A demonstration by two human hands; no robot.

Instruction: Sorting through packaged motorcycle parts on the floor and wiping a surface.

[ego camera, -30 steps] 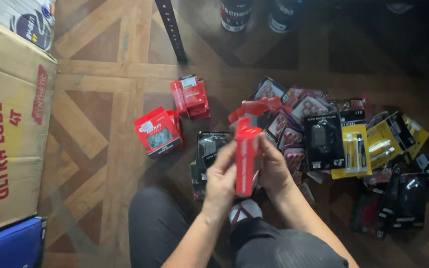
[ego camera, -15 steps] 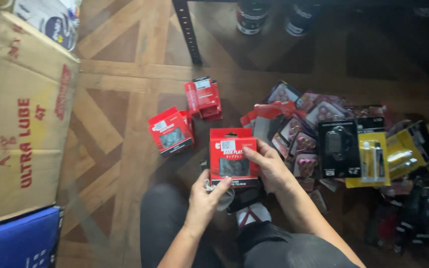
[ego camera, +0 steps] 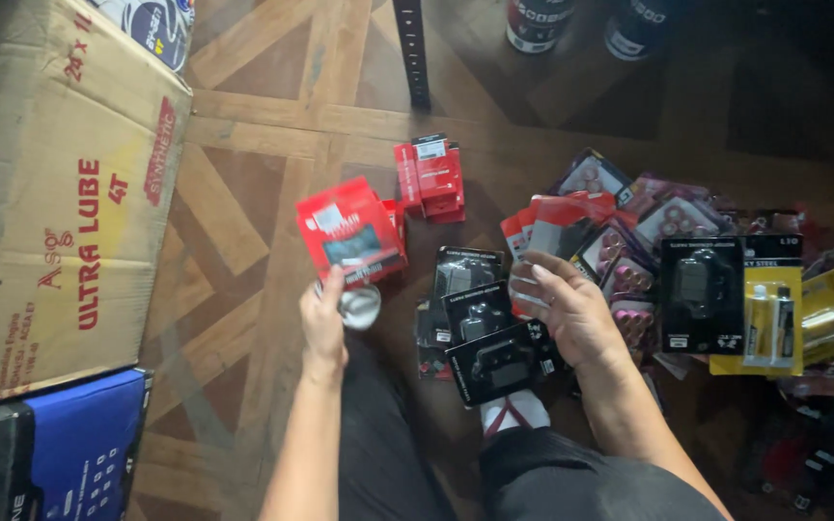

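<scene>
While red blister pack (ego camera: pixel 349 232) is gripped at lower edge by left hand (ego camera: pixel 325 323), pack is held tilted above wooden floor (ego camera: pixel 243 241), just left of black blister packs (ego camera: pixel 480 323); right hand (ego camera: pixel 571 314) held open, palm up, fingers spread, nothing grasped, above black packs; stack of red packs (ego camera: pixel 431 178) lying on floor beyond held pack; cardboard box (ego camera: pixel 50 193) at far left; yellow pack (ego camera: pixel 769 318) at right, among mixed packs
</scene>
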